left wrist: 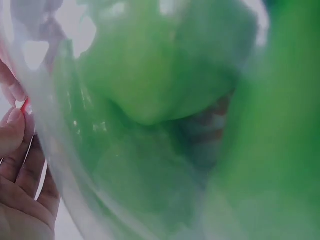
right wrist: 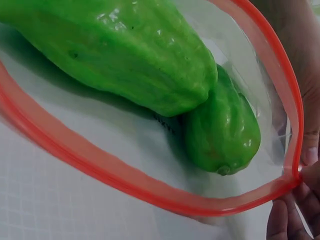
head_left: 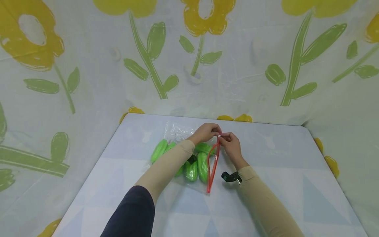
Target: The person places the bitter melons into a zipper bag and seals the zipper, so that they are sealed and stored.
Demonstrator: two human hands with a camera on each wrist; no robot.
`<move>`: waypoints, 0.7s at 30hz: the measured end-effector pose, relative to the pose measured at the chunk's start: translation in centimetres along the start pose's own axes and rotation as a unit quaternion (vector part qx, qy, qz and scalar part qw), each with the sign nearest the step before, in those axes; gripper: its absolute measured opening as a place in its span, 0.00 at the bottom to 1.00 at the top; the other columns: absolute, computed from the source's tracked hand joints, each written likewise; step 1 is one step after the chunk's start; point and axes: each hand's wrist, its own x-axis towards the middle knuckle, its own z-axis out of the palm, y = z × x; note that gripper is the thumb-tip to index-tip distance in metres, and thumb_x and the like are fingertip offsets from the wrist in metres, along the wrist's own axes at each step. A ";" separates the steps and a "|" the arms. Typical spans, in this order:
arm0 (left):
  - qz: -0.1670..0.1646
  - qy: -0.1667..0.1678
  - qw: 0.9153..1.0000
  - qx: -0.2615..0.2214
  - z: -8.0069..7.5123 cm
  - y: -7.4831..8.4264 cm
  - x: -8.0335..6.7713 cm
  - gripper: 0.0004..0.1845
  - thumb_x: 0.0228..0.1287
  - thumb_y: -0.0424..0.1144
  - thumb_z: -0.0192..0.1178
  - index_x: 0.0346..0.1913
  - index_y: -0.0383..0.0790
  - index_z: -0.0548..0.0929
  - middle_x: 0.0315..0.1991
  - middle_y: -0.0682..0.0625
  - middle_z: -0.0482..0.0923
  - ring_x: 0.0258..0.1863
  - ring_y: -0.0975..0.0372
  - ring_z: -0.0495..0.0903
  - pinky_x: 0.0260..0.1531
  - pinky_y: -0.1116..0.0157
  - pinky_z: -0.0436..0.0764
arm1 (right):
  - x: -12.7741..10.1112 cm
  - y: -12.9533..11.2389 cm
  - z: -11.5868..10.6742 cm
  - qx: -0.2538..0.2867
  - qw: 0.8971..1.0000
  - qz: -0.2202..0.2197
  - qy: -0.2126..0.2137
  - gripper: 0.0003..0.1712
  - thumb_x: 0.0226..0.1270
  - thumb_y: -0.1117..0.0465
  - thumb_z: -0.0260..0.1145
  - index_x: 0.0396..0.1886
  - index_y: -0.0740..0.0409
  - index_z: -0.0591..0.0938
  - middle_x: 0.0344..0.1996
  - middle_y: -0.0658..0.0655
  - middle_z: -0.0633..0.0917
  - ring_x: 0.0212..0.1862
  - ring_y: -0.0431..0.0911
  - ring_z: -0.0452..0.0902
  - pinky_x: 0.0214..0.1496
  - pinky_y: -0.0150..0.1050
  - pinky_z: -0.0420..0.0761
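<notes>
A clear zip bag (head_left: 180, 131) with a red zip edge (head_left: 215, 161) lies on the table, holding several glossy green elongated vegetables (head_left: 190, 171). My left hand (head_left: 205, 131) pinches the far end of the zip edge, by a small white slider (head_left: 219, 135). From the right, my right hand (head_left: 232, 146) pinches the same end between thumb and fingers. Below that, the red edges stand apart; in the right wrist view the mouth gapes around two green vegetables (right wrist: 222, 130). Clear plastic and blurred green fill most of the left wrist view.
Under the bag is a pale table (head_left: 266, 197) with a light blue pattern. A flower-printed curtain (head_left: 237, 72) hangs behind and at both sides. Each wrist carries a small black camera (head_left: 230, 177).
</notes>
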 end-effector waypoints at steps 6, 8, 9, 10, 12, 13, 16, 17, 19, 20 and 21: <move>0.000 0.009 1.000 -0.002 0.0 0.1 0.1 0.04 0.64 0.38 0.58 0.39 0.47 0.81 0.37 0.57 0.82 0.40 0.68 0.78 0.45 0.70 0.75 | -0.2 -0.5 0.2 0.006 1.000 0.005 0.009 0.14 0.63 0.58 0.64 0.44 0.61 0.76 0.43 0.58 0.82 0.43 0.45 0.77 0.41 0.32 0.79; 0.002 0.014 1.000 0.002 0.0 0.1 0.2 0.04 0.63 0.37 0.58 0.39 0.47 0.81 0.36 0.57 0.81 0.39 0.68 0.78 0.44 0.70 0.75 | -0.3 -0.6 0.3 0.012 1.000 0.010 0.012 0.13 0.62 0.58 0.64 0.43 0.61 0.76 0.42 0.59 0.82 0.42 0.44 0.77 0.40 0.31 0.79; 0.003 0.017 1.000 0.004 0.0 0.1 0.2 0.04 0.63 0.37 0.58 0.40 0.47 0.81 0.35 0.57 0.81 0.38 0.68 0.77 0.44 0.70 0.75 | -0.3 -0.6 0.3 0.016 1.000 0.012 0.015 0.13 0.62 0.59 0.64 0.43 0.61 0.76 0.42 0.59 0.82 0.42 0.44 0.78 0.40 0.32 0.79; 0.004 0.018 1.000 0.006 0.0 0.1 0.2 0.04 0.63 0.37 0.58 0.40 0.47 0.81 0.35 0.57 0.81 0.38 0.68 0.77 0.44 0.70 0.75 | -0.4 -0.6 0.4 0.019 1.000 0.016 0.017 0.13 0.62 0.59 0.64 0.43 0.61 0.76 0.41 0.58 0.82 0.41 0.44 0.78 0.39 0.32 0.79; 0.003 0.020 1.000 0.009 0.0 0.1 0.2 0.04 0.63 0.37 0.58 0.40 0.47 0.80 0.35 0.57 0.80 0.37 0.68 0.77 0.43 0.71 0.75 | -0.5 -0.6 0.5 0.023 0.999 0.021 0.022 0.13 0.62 0.59 0.64 0.42 0.61 0.76 0.40 0.58 0.82 0.40 0.43 0.78 0.40 0.35 0.80; 0.001 0.020 1.000 0.009 0.0 0.1 0.2 0.04 0.63 0.37 0.59 0.40 0.47 0.80 0.34 0.57 0.80 0.37 0.68 0.77 0.43 0.71 0.75 | -0.6 -0.6 0.5 0.025 0.999 0.024 0.023 0.13 0.61 0.59 0.64 0.42 0.61 0.76 0.40 0.58 0.82 0.39 0.43 0.78 0.41 0.36 0.80; -0.004 0.022 1.000 0.007 -0.1 0.0 0.2 0.04 0.63 0.37 0.58 0.39 0.48 0.80 0.34 0.57 0.80 0.37 0.68 0.77 0.42 0.71 0.75 | -0.9 -0.6 0.7 0.026 0.999 0.029 0.026 0.13 0.61 0.59 0.65 0.42 0.61 0.77 0.39 0.59 0.82 0.39 0.44 0.78 0.44 0.41 0.80; -0.006 0.025 1.000 0.007 -0.1 0.0 0.1 0.04 0.63 0.37 0.59 0.39 0.48 0.80 0.34 0.57 0.79 0.37 0.68 0.77 0.42 0.71 0.75 | -1.0 -0.6 0.7 0.025 0.999 0.030 0.026 0.12 0.61 0.59 0.65 0.41 0.61 0.77 0.39 0.59 0.82 0.39 0.45 0.78 0.44 0.42 0.80; -0.011 0.031 0.999 0.005 -0.2 -0.1 0.0 0.03 0.63 0.37 0.59 0.39 0.48 0.79 0.34 0.57 0.79 0.37 0.68 0.76 0.42 0.70 0.75 | -1.3 -0.6 0.8 0.021 0.999 0.035 0.022 0.12 0.61 0.59 0.64 0.41 0.60 0.77 0.39 0.58 0.82 0.39 0.46 0.78 0.43 0.42 0.80; -0.013 0.034 0.999 0.004 -0.2 -0.2 0.0 0.03 0.63 0.37 0.59 0.39 0.48 0.79 0.34 0.58 0.79 0.37 0.68 0.76 0.42 0.70 0.75 | -1.4 -0.5 0.8 0.015 0.999 0.037 0.018 0.12 0.61 0.59 0.64 0.41 0.60 0.77 0.40 0.58 0.82 0.39 0.46 0.78 0.42 0.41 0.79; -0.015 0.036 0.999 0.003 -0.3 -0.2 -0.1 0.03 0.63 0.37 0.59 0.39 0.48 0.79 0.34 0.58 0.79 0.37 0.68 0.76 0.42 0.70 0.75 | -1.6 -0.5 0.8 0.009 0.999 0.040 0.015 0.12 0.61 0.58 0.64 0.41 0.59 0.77 0.40 0.58 0.82 0.39 0.46 0.77 0.41 0.39 0.79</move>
